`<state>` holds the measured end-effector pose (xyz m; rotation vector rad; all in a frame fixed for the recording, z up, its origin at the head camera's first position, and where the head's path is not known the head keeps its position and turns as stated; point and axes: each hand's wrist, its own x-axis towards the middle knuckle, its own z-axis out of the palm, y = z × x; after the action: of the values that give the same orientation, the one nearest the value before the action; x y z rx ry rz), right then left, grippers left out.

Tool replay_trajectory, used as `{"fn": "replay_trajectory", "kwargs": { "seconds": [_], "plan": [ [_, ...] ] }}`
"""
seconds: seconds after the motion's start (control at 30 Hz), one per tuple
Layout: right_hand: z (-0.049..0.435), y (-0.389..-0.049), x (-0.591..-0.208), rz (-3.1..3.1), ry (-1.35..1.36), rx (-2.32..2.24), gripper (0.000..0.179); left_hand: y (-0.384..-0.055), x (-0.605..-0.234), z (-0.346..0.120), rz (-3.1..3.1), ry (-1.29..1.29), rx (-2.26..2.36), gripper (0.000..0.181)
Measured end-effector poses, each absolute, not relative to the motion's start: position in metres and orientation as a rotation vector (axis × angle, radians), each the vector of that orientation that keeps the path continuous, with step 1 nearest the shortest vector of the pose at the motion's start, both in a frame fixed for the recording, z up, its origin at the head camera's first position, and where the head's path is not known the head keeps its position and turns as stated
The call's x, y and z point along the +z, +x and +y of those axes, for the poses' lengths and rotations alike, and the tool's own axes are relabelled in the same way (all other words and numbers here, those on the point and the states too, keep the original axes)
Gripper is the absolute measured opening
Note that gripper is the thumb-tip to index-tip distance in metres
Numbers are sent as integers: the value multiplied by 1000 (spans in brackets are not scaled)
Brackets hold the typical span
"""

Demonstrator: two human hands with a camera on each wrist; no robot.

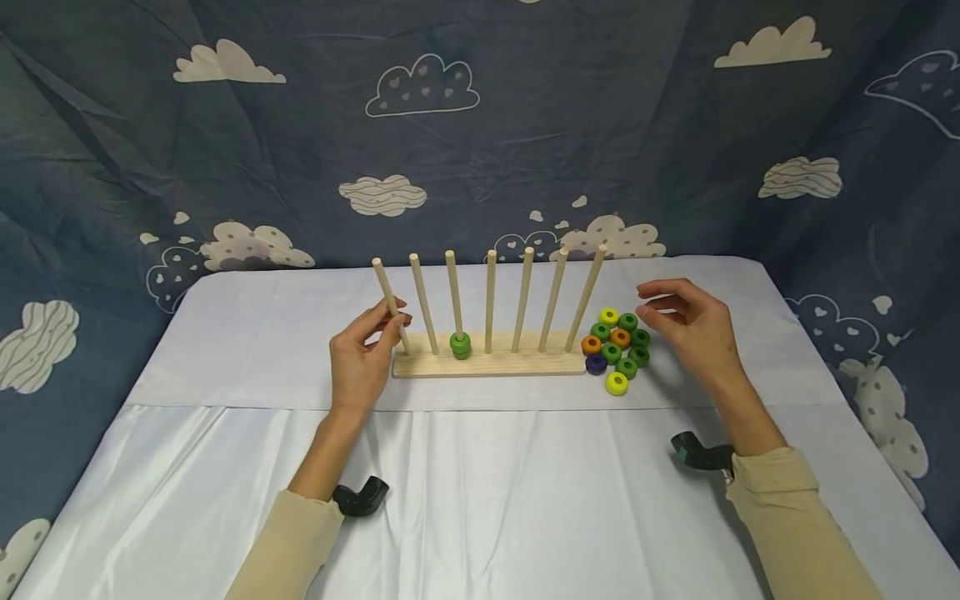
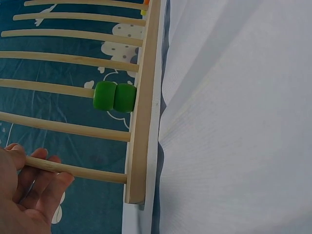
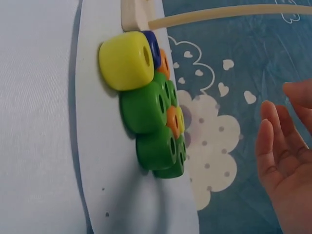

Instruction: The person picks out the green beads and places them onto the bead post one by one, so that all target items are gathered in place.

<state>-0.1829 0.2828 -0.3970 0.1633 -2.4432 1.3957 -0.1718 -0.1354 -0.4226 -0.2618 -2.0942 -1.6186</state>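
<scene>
A wooden rack with a flat base [image 1: 491, 365] carries several upright pegs in a row. My left hand [image 1: 358, 358] holds the leftmost peg [image 1: 383, 279] between thumb and fingers, partway up its length. Two green beads [image 2: 114, 97] are stacked at the bottom of the third peg from the left. At the base's right end lies a cluster of loose beads in green, orange, yellow and dark blue, among them a yellow bead [image 1: 617, 383]. My right hand [image 1: 697, 333] hovers beside this cluster, fingers loosely bent and nothing in them.
A white cloth [image 1: 480, 500] covers the table. Behind it hangs a dark blue curtain [image 1: 585, 108] with cloud prints. Black wrist-worn devices stick out at the left wrist [image 1: 362, 497] and the right wrist [image 1: 701, 452].
</scene>
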Motion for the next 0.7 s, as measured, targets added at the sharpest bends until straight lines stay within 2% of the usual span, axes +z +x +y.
{"fn": "replay_trajectory", "kwargs": {
  "seconds": [0.7],
  "plan": [
    [306, -187, -412, -2668, -4, 1252, 40, -172, -423, -135, -2100, -264, -1609, 24]
  ]
}}
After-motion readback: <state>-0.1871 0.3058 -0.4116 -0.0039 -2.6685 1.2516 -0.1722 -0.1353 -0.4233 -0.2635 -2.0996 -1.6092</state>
